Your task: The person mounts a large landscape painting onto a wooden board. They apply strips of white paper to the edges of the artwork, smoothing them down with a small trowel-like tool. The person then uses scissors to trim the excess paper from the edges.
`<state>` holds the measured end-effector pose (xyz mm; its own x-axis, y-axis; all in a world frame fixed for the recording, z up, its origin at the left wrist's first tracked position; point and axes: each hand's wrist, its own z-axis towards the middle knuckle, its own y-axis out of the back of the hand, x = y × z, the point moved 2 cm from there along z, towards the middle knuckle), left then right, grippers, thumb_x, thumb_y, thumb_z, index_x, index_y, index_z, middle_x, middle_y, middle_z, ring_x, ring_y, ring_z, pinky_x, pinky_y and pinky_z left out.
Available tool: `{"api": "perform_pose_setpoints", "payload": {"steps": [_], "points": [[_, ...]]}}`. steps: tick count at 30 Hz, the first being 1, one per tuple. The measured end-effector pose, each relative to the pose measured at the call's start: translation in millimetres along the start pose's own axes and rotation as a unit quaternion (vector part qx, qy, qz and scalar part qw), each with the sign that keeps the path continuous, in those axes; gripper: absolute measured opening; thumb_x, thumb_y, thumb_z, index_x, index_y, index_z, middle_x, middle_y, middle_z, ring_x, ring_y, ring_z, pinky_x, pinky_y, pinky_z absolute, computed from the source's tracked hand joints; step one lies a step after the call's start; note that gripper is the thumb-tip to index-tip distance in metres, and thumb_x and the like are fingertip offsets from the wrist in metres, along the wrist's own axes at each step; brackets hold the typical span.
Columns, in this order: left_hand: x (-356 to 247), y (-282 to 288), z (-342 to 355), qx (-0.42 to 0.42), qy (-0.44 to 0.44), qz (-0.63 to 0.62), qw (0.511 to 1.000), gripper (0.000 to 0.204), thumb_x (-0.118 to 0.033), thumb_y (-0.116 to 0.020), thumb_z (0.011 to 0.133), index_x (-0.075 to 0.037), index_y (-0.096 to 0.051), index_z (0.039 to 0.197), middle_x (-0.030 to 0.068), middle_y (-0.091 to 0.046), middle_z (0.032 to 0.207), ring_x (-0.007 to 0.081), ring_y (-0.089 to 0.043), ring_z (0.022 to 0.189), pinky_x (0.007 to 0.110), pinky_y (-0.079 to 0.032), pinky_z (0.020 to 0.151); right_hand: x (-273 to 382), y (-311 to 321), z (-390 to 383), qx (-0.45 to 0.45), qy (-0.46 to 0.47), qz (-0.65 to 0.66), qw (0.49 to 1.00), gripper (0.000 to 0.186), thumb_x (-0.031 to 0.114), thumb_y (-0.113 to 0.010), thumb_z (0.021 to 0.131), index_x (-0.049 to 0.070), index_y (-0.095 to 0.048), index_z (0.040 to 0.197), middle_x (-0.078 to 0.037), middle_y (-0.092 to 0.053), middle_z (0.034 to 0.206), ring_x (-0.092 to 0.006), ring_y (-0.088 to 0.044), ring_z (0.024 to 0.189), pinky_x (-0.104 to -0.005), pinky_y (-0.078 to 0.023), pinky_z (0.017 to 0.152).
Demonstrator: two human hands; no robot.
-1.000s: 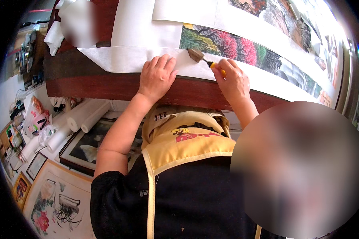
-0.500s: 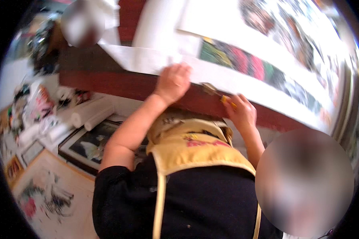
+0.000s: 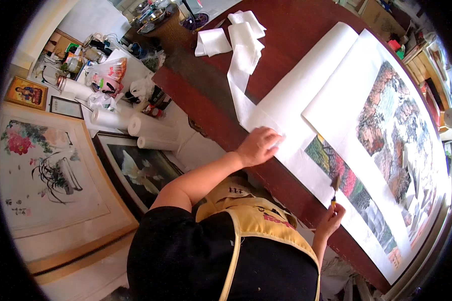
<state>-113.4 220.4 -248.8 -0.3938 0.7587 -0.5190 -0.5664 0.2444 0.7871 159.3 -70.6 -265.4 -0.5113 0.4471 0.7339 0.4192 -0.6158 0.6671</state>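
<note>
My left hand [image 3: 259,146] is at the near edge of a long white paper sheet [image 3: 281,105], its fingers curled; what lies under the fingertips is hidden. In my right hand [image 3: 331,219] is a small flat-bladed scraper [image 3: 334,190] with a yellow handle, its dark blade pointing away over the paper's border. Beyond the blade lies a colourful landscape painting [image 3: 386,135], partly covered by white paper. One painted band [image 3: 354,185] shows along the near side. A loose white paper strip [image 3: 238,75] runs from near my left hand to a folded pile.
The dark red table [image 3: 291,35] has a worn near edge. Left of it stand white paper rolls [image 3: 153,133], a framed bird picture [image 3: 135,170] and a flower painting [image 3: 50,175]. Bags and clutter [image 3: 108,75] fill the far left; a basket-like stand [image 3: 170,30] is behind.
The view has swung left and become sharper. The scraper has risen from beside the table edge to over the paper, its blade turned away from me. My left hand stays by the paper's edge.
</note>
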Motion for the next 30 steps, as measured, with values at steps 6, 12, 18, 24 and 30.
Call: {"api": "perform_pose_setpoints", "payload": {"steps": [6, 12, 18, 24, 30], "points": [[170.1, 124.8, 19.7, -0.273, 0.121, 0.071, 0.952, 0.017, -0.011, -0.059, 0.092, -0.006, -0.061, 0.108, 0.0146, -0.063, 0.106, 0.0357, -0.058, 0.1, 0.046, -0.044, 0.089, -8.3, -16.9, -26.8, -0.06, 0.005, -0.12, 0.991, 0.025, 0.022, -0.06, 0.1, 0.001, -0.056, 0.113, -0.014, -0.058, 0.098, -0.0287, -0.057, 0.092, -0.0402, -0.047, 0.082], [394.1, 215.7, 60.0, -0.202, 0.294, 0.289, 0.889, 0.06, -0.017, -0.066, 0.089, -0.012, -0.042, 0.144, 0.0126, -0.051, 0.142, 0.0328, -0.045, 0.133, 0.051, -0.039, 0.105, 43.6, -44.4, -42.8, -0.152, -0.002, -0.363, 0.919, 0.048, 0.039, -0.06, 0.099, 0.001, -0.054, 0.128, -0.02, -0.047, 0.131, -0.0375, -0.048, 0.125, -0.0488, -0.043, 0.101], [459.4, 218.2, 111.8, -0.096, 0.339, 0.284, 0.892, 0.041, -0.016, -0.064, 0.086, -0.023, -0.06, 0.127, 0.006, -0.061, 0.131, 0.0318, -0.053, 0.121, 0.053, -0.045, 0.096, 141.6, -92.5, -53.0, -0.153, 0.003, -0.311, 0.938, 0.043, 0.029, -0.063, 0.098, 0.001, -0.054, 0.13, -0.02, -0.047, 0.135, -0.0373, -0.046, 0.128, -0.0483, -0.039, 0.105], [412.7, 194.7, 164.3, -0.052, 0.146, -0.011, 0.988, 0.04, -0.011, -0.063, 0.08, -0.018, -0.062, 0.119, 0.0113, -0.07, 0.096, 0.0359, -0.064, 0.096, 0.051, -0.05, 0.083, 171.7, -116.1, -71.3, -0.134, -0.011, -0.252, 0.958, 0.042, 0.027, -0.063, 0.099, 0.001, -0.052, 0.13, -0.017, -0.045, 0.134, -0.0325, -0.046, 0.126, -0.0467, -0.043, 0.102], [474.6, 208.7, 147.7, -0.117, 0.341, 0.288, 0.887, 0.044, -0.018, -0.066, 0.086, -0.006, -0.056, 0.128, 0.0168, -0.065, 0.108, 0.0356, -0.06, 0.11, 0.047, -0.046, 0.101, 207.8, -134.2, -71.5, -0.125, -0.046, -0.127, 0.983, 0.036, 0.019, -0.064, 0.098, 0.003, -0.055, 0.128, -0.014, -0.046, 0.135, -0.0238, -0.054, 0.111, -0.0355, -0.051, 0.09]]}}
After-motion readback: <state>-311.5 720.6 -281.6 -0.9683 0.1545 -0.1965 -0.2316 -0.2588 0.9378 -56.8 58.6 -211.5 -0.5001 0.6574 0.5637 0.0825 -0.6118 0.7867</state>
